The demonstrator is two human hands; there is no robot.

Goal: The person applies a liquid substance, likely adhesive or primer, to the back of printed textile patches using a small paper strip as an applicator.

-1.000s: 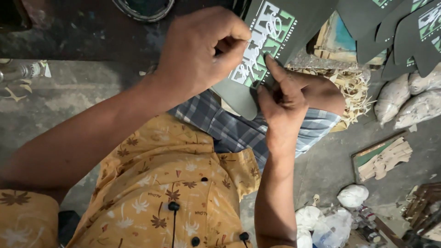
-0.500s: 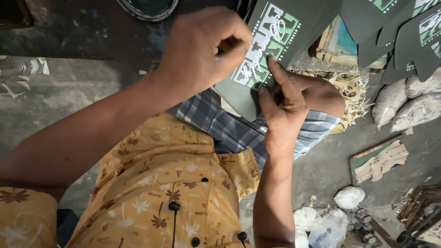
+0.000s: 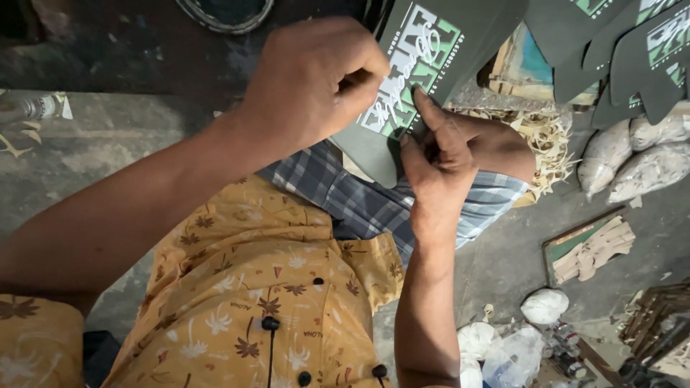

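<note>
Hands at work over a dark grey-green foam sandal sole point(image 3: 431, 50) printed with a green-and-white block design; we see our left hand point(image 3: 313, 82) curled over the sole's near edge, thumb and forefinger pinched together at the printed patch, though we cannot tell whether anything thin lies between the fingertips; our right hand point(image 3: 449, 154) grips the sole from beneath, its forefinger laid straight along the printed face and its thumb pressed beside it; the sole sits tilted across our lap, above the blue-and-grey checked cloth point(image 3: 359, 201) that covers our legs, its rounded end pointing down toward us; a yellow short-sleeved shirt with a brown leaf pattern and dark buttons point(image 3: 266, 287) fills the lower frame; to the upper right, more dark foam soles with the same green print point(image 3: 632, 50) overlap one another, well apart from our hands; below them lie clear plastic bags of pale material point(image 3: 647, 158), and beside our right hand a heap of straw-coloured fibre point(image 3: 550, 140); on the grey concrete floor point(image 3: 108, 144) further down rest white tied bags point(image 3: 544, 305) and a shallow wooden tray of tan scraps point(image 3: 589, 248).
</note>
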